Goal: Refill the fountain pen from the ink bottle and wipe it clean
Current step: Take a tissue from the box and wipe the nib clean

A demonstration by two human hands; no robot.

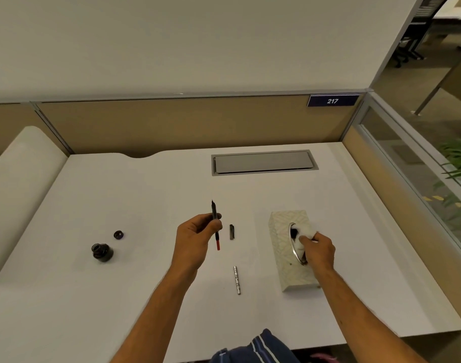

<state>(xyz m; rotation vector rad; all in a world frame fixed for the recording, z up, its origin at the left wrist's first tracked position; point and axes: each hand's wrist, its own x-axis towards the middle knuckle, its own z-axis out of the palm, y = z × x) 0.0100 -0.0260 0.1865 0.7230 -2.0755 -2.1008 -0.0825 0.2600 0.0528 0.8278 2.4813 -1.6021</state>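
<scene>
Matt white desk (145, 195); shiny metal barrel (237, 280).

Pen (215, 224) mid-section hidden in left hand (195, 237); tissue (304, 238) partly behind right hand (317, 248).

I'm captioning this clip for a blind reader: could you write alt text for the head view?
Over a white desk, the left hand holds the uncapped fountain pen nib-up while the right hand pulls a tissue from a tissue box. An open ink bottle stands at left.
</scene>
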